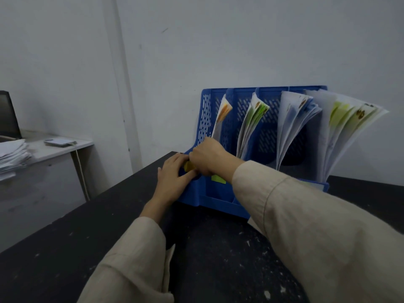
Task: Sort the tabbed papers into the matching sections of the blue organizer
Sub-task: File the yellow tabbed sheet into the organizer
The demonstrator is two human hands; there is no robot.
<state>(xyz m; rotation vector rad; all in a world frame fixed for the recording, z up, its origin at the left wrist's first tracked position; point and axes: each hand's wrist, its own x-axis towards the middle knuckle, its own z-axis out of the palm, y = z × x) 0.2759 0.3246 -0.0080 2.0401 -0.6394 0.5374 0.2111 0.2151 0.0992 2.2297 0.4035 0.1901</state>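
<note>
blue organizer (pixel 220 200) on black table (pixel 87 248), papers fanned in four sections | left hand (pixel 175 178) flat-fingered against its left front corner | right hand (pixel 207 158) curled over yellow tab (pixel 189 166), blocking the first section's foot | green tab (pixel 218 178) on front | side table (pixel 65 147): paper stack (pixel 13 156)

Both arms wear long, loose sleeves of a plain beige, woven cloth. The left sleeve (pixel 131 265) ends in a wide open cuff above the wrist, with soft folds along its length. The right sleeve (pixel 317 226) shows a stitched seam running across the forearm and a cuff at the wrist. Both hands are bare.
</note>
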